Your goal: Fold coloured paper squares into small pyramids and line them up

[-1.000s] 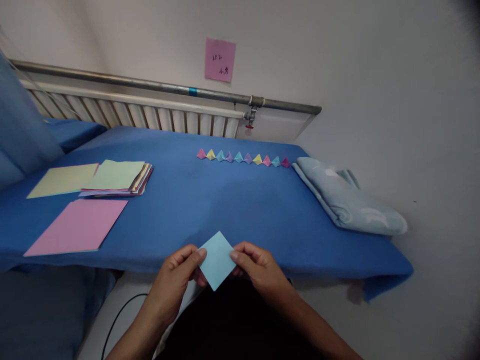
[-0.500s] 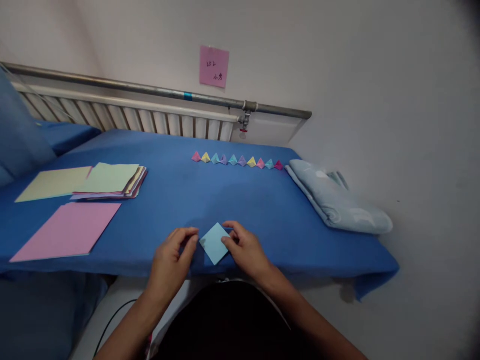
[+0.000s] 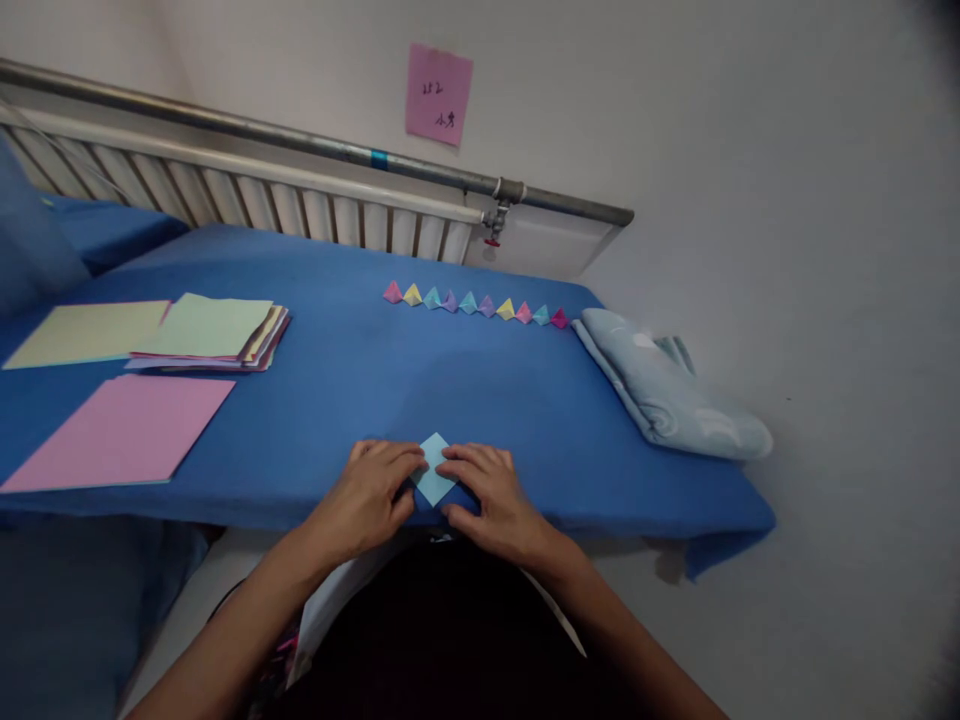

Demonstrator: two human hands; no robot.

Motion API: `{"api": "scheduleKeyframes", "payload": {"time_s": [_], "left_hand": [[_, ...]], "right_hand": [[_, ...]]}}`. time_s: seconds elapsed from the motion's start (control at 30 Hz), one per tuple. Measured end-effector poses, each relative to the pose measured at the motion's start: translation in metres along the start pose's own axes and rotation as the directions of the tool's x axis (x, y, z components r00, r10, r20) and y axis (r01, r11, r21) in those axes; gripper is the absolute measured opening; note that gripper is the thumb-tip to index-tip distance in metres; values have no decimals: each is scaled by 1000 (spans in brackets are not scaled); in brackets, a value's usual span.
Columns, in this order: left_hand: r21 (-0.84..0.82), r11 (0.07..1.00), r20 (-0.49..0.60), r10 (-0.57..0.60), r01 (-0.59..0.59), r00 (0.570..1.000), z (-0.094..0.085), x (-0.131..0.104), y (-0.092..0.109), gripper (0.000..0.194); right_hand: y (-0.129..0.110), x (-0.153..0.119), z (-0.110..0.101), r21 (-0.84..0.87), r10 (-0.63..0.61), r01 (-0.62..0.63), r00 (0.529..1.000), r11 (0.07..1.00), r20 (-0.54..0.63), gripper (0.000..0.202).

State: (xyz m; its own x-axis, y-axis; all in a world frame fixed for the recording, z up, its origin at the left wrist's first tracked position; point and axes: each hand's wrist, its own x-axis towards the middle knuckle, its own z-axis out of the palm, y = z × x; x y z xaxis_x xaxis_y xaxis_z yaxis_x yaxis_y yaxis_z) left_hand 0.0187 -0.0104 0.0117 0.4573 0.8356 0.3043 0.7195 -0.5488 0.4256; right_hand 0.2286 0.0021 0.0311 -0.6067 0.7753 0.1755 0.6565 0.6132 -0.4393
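A light blue square of folded origami paper (image 3: 436, 484) lies on the blue sheet near its front edge, with one corner pointing toward me. My left hand (image 3: 375, 495) has its fingertips on the paper's left side and covers that corner. From the other side, my right hand (image 3: 491, 492) holds the right corner, its fingers on top and its thumb lower down, close to the near corner. Farther back, a row of several small folded paper pieces (image 3: 468, 302) in pink, yellow, blue and purple stretches across the sheet.
At the left are a stack of coloured paper (image 3: 214, 327), pale yellow sheets (image 3: 90, 335) and pink sheets (image 3: 127, 432). A folded light blue blanket (image 3: 660, 385) lies at the right. Behind the bed run a radiator (image 3: 315, 213) and a metal pipe (image 3: 300, 143). A pink note (image 3: 439, 95) hangs on the wall.
My left hand has moved right onto the paper, from just beside it. My right hand has shifted so that its fingers lie over the right corner. The view has tilted slightly down.
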Motion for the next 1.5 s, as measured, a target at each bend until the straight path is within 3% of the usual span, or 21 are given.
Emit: {"api": "scheduleKeyframes", "payload": {"time_s": [0.67, 0.93, 1.03, 1.27, 1.5], "left_hand": [[-96, 995, 73, -2, 9, 997, -7, 10, -14, 26], [-14, 999, 94, 39, -38, 995, -7, 11, -14, 27], [-15, 999, 96, 40, -38, 995, -6, 13, -16, 24], [-91, 994, 138, -45, 58, 989, -5, 20, -19, 24], [-133, 981, 117, -126, 141, 985, -3, 21, -17, 21]], "right_hand": [[12, 5, 5, 119, 7, 6, 994, 993, -108, 17], [12, 5, 6, 57, -11, 17, 995, 998, -102, 26], [13, 6, 7, 51, 6, 0, 993, 999, -119, 18], [16, 10, 12, 176, 121, -84, 970, 981, -211, 9], [17, 9, 16, 185, 173, -126, 948, 975, -266, 11]]}}
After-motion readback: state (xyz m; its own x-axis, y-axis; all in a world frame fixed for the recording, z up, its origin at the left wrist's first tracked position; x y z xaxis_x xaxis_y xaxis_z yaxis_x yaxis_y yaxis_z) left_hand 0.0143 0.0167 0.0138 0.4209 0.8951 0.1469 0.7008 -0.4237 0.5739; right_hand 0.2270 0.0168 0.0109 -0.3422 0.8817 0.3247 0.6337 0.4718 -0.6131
